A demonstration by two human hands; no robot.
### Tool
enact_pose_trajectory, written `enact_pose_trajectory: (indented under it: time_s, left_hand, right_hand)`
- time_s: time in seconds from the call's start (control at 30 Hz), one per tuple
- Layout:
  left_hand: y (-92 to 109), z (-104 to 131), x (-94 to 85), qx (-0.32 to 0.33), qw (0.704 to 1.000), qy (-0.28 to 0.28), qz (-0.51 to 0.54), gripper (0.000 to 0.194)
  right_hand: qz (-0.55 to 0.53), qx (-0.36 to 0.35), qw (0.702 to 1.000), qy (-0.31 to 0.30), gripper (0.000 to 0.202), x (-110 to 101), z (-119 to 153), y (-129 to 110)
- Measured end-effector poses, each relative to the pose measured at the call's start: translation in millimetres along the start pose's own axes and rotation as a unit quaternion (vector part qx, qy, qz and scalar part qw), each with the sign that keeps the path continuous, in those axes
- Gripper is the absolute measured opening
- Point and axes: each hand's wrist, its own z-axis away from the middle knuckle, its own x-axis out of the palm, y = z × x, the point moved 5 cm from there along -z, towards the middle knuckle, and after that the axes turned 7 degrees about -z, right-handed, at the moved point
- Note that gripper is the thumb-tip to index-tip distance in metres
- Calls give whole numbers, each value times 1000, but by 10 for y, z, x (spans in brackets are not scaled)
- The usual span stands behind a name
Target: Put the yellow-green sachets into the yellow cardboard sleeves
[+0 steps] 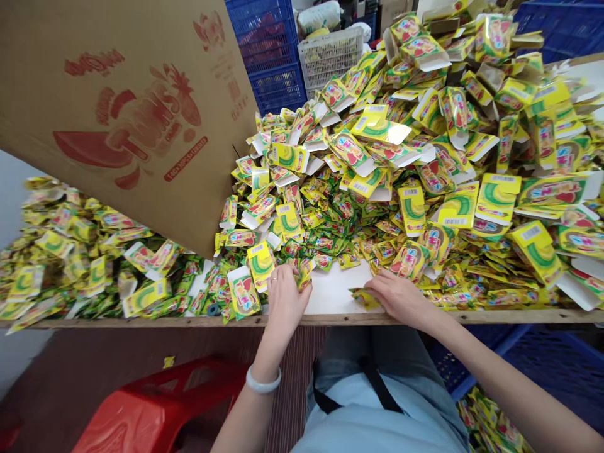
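Observation:
My left hand (287, 294) is at the table's front edge with its fingers curled together. A small yellow-and-green packet (306, 272) shows between its thumb and fingertips. Just left of that hand lie a yellow printed carton (260, 264) and a carton with a fruit picture (244, 292). My right hand (395, 296) pinches a flat yellow packet (364, 298) low over the white tabletop (336, 288). Whether more than one packet is in that pinch, I cannot tell. Behind both hands rises a heap of small packets (330, 220) mixed with small cartons (372, 141).
A large tilted cardboard box (127, 113) takes up the upper left. Blue crates (271, 56) and a white crate (330, 58) stand behind the table. A red plastic stool (136, 409) is below left. A blue basket (557, 365) sits under the table at right.

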Motion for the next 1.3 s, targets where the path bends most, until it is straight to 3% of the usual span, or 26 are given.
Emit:
enact_pose_trajectory:
  time_s: [0.07, 0.17, 0.27, 0.33, 0.4, 0.5, 0.57, 0.6, 0.67, 0.73, 0.83, 1.0, 1.07, 1.17, 1.23, 1.3]
  left_hand:
    - [-37, 4, 3, -34, 986, -16, 163, 24]
    - [-34, 27, 79, -77, 923, -64, 372, 33]
    - [68, 54, 197, -85, 866, -140, 472, 33]
    - [132, 62, 255, -98, 847, -165, 496, 33]
    - [207, 60, 290, -106, 832, -173, 516, 34]
    - [400, 73, 317, -85, 810, -216, 539, 38]
    - [547, 102, 306, -63, 790, -253, 555, 42]
    - [608, 120, 290, -54, 780, -268, 563, 45]
    - [688, 149, 242, -38, 765, -287, 576, 56]
    - [713, 163, 187, -15, 771, -291, 566, 75]
    - [715, 174, 149, 29, 804, -304, 510, 100]
    - [743, 193, 228, 70, 840, -324, 429, 106]
    - [748, 212, 267, 75, 839, -332, 425, 109]
    - [727, 246, 294, 54, 812, -350, 465, 111]
    - [720, 268, 276, 48, 803, -353, 478, 112]
    - [742, 298, 245, 61, 804, -352, 474, 114]
  right_hand:
    - [45, -17, 997, -53, 23, 89, 35, -69]
    - [46, -24, 993, -108, 19, 211, 79, -137]
    - [16, -21, 989, -143, 20, 259, 91, -130]
    - [-30, -16, 989, -147, 20, 202, 63, -104]
    - [-108, -6, 990, -95, 19, 34, -11, -97]
    - [-230, 10, 969, 95, 20, -347, -163, -145]
    - [-267, -16, 947, 180, 19, -527, -252, -255]
    - [-268, -44, 944, 187, 18, -575, -295, -334]
    - [-239, -102, 955, 143, 18, -608, -358, -489]
    - [-186, -120, 973, 61, 19, -605, -376, -576]
    - [-108, -79, 990, -48, 18, -620, -361, -603]
    - [-3, -10, 990, -144, 17, -604, -409, -677]
    - [-27, -3, 987, -160, 14, -570, -418, -687]
    - [-157, 20, 982, -106, 12, -576, -355, -605]
    - [-228, 19, 971, -74, 22, -558, -249, -544]
    - [-269, 13, 958, -94, 39, -468, -106, -528]
